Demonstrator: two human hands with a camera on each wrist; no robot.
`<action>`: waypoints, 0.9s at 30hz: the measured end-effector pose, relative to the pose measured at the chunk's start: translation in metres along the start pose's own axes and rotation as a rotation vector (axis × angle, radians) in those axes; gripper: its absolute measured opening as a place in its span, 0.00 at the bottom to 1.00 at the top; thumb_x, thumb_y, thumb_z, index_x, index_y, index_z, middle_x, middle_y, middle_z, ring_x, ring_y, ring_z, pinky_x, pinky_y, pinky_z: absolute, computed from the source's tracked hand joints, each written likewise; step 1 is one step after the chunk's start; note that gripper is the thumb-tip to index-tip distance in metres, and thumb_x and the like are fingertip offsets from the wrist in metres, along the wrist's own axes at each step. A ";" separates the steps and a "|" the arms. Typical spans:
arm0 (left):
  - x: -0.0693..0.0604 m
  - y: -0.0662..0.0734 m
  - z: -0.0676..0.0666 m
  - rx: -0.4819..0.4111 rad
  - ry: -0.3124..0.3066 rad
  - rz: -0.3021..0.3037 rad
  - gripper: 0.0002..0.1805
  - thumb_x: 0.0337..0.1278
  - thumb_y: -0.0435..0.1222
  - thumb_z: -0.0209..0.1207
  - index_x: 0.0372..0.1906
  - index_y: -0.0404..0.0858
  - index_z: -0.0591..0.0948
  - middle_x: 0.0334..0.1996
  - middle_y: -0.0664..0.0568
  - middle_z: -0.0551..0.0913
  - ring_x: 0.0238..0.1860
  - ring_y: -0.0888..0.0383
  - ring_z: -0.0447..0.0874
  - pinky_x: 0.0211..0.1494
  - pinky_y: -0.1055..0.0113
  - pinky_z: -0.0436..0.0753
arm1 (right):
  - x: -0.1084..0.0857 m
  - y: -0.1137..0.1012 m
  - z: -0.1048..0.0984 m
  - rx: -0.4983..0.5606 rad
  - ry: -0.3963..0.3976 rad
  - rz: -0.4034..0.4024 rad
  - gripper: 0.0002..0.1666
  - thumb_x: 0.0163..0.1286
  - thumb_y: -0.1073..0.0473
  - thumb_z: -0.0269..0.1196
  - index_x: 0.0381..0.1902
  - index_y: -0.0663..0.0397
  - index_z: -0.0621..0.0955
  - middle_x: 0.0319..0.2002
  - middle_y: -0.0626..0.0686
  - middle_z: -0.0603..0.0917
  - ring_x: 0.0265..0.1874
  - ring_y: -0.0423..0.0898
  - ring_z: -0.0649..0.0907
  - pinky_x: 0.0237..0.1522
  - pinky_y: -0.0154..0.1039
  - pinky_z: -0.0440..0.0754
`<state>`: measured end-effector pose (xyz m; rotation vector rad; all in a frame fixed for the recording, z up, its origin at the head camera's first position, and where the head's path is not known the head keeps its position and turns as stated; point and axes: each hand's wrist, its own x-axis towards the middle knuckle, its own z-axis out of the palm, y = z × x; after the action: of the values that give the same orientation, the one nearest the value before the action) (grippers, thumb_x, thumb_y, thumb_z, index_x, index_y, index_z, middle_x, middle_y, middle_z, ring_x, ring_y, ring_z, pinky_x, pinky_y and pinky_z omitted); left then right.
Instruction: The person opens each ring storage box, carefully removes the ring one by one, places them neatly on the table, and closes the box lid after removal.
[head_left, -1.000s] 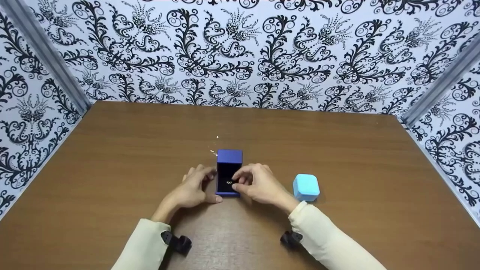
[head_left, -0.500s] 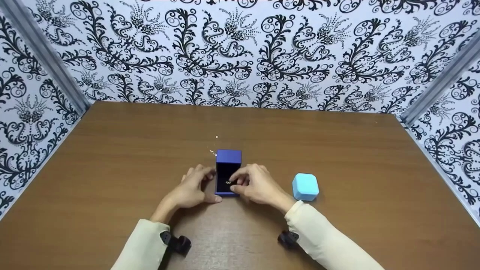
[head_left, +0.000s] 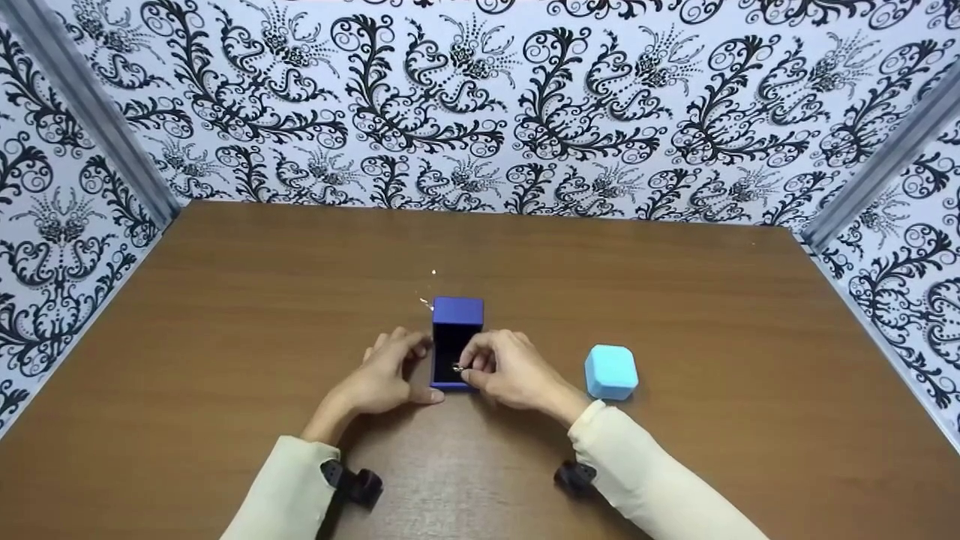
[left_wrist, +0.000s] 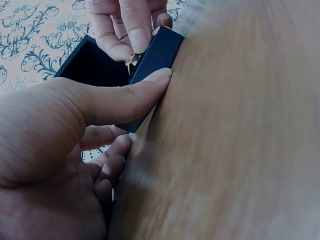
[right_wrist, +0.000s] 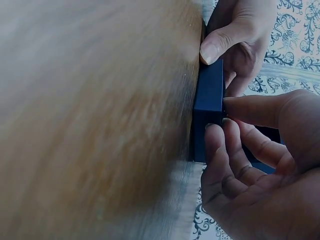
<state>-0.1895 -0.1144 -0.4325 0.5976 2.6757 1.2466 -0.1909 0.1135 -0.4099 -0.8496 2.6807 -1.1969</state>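
Note:
An open blue ring box [head_left: 458, 310] with a black inside stands mid-table, its lid raised at the back. My left hand [head_left: 382, 379] grips it from the left; in the left wrist view the thumb lies on the box front and the other fingers curl at its side. My right hand [head_left: 512, 367] reaches in from the right and pinches a small gold ring [left_wrist: 131, 61] between thumb and index finger, just at the box's insert. In the right wrist view the box [right_wrist: 209, 92] shows, but the fingers hide the ring.
A light-blue rounded box [head_left: 611, 371] stands shut to the right of my right hand. Behind the ring box's left corner lies a thin shiny thing [head_left: 426, 303], too small to identify. Patterned walls [head_left: 480, 112] border the brown table [head_left: 300, 255] at the back and sides.
The right fingers have shifted slightly left and come closer round the ring, which has tilted a little. My left hand and both boxes have stayed in place.

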 end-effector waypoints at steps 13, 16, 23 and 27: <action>0.001 -0.001 0.001 -0.003 0.002 0.001 0.42 0.41 0.41 0.79 0.64 0.31 0.75 0.45 0.51 0.75 0.49 0.49 0.65 0.54 0.50 0.59 | -0.005 -0.004 -0.008 0.004 0.030 0.019 0.06 0.61 0.67 0.71 0.31 0.51 0.85 0.27 0.41 0.80 0.29 0.38 0.78 0.36 0.36 0.76; 0.001 -0.001 0.000 -0.002 0.000 0.000 0.42 0.41 0.41 0.79 0.64 0.31 0.75 0.45 0.50 0.75 0.49 0.49 0.65 0.54 0.50 0.59 | -0.008 -0.004 -0.010 0.015 0.039 0.009 0.06 0.61 0.68 0.71 0.31 0.52 0.85 0.28 0.42 0.80 0.30 0.39 0.79 0.35 0.36 0.76; 0.000 0.001 0.000 -0.003 -0.004 -0.016 0.42 0.40 0.41 0.79 0.64 0.32 0.75 0.46 0.50 0.75 0.50 0.49 0.65 0.56 0.49 0.60 | -0.017 -0.007 -0.012 0.023 0.033 0.000 0.06 0.60 0.68 0.71 0.31 0.51 0.85 0.29 0.42 0.80 0.30 0.39 0.79 0.36 0.36 0.76; 0.000 0.001 0.000 0.000 -0.002 -0.019 0.42 0.40 0.41 0.79 0.64 0.32 0.76 0.46 0.50 0.75 0.50 0.49 0.65 0.57 0.49 0.60 | -0.021 -0.006 -0.011 -0.006 0.018 -0.026 0.07 0.60 0.68 0.71 0.30 0.50 0.85 0.28 0.43 0.79 0.30 0.39 0.79 0.35 0.36 0.77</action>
<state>-0.1894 -0.1141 -0.4319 0.5716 2.6737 1.2404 -0.1737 0.1279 -0.4010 -0.8821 2.6967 -1.2079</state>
